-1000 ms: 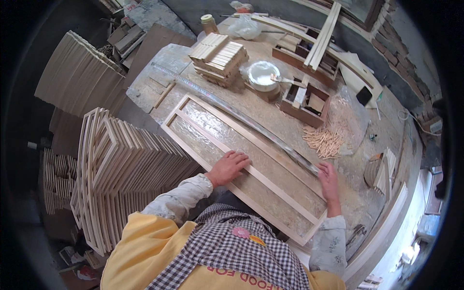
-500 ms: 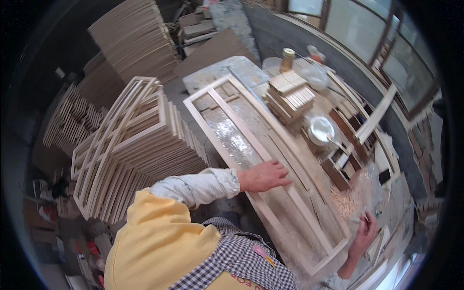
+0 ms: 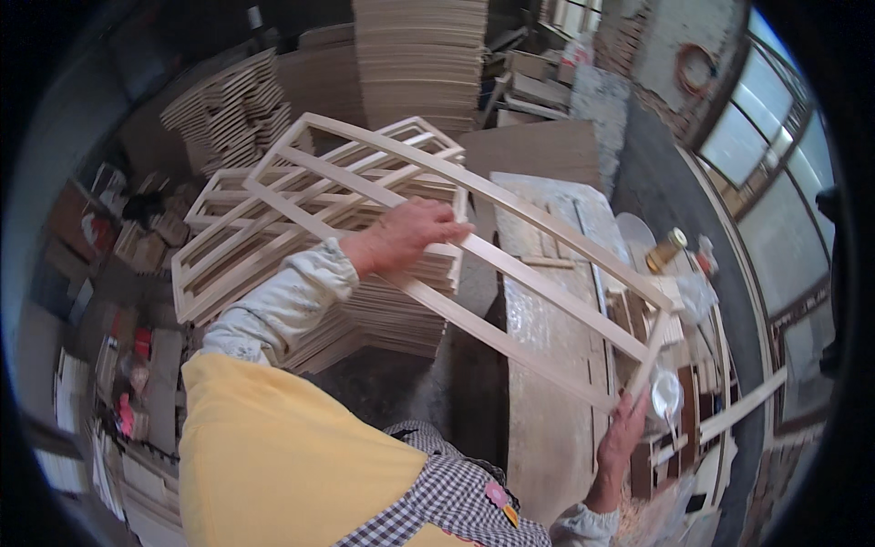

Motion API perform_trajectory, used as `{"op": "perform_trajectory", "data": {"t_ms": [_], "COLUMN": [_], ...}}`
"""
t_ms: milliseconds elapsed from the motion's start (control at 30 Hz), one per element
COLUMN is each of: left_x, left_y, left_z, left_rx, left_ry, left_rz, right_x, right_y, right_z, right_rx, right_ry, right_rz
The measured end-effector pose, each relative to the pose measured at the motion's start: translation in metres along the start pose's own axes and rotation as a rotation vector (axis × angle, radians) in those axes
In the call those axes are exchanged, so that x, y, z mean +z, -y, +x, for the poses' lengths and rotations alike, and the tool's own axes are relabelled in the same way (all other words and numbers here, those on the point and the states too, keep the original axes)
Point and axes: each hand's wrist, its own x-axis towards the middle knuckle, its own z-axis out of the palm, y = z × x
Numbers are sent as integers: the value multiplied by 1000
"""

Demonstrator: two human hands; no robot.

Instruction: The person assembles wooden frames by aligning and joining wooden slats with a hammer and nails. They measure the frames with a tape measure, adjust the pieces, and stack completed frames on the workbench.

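Observation:
A long, pale wooden frame (image 3: 556, 296) with a lengthwise middle bar is held up off the bench, slanting from far left to near right. My left hand (image 3: 410, 237) is closed over its middle bar. My right hand (image 3: 622, 442) grips the short end rail near a corner, its fingers partly hidden. The frame's far end hangs over a tall pile of similar wooden frames (image 3: 392, 324), the top ones lying crosswise. Beneath its other end is the workbench (image 3: 551, 438). I cannot tell whether the held frame touches the pile.
On the bench's right side are a white tub (image 3: 667, 394), an amber jar (image 3: 666, 252) and a brown wooden box (image 3: 658, 465). Tall board stacks (image 3: 419, 64) and piled slats (image 3: 228, 109) stand at the back. A windowed wall (image 3: 766, 173) runs along the right.
The frame has been lifted off the bench and swung left over the frame pile, both hands moving with it. My right hand now grips its end. The view has turned left.

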Motion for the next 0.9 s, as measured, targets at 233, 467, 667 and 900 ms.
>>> {"op": "perform_trajectory", "data": {"t_ms": [233,467,667,900], "left_x": [-50,-48,-26,-13], "left_y": [127,204,234,231], "left_z": [-134,-188,-207,-190], "left_rx": [-365,-514,-698,-555], "left_ry": [60,133,266,181], "left_rz": [50,171,184,308], "right_x": [177,303,341,319], "right_y": [36,76,78,60], "right_z": [94,141,140,123], "right_rx": [-133,-206,-198,-196], "right_ry": [525,704,768,572], "right_rz": [126,182,105,37]}}
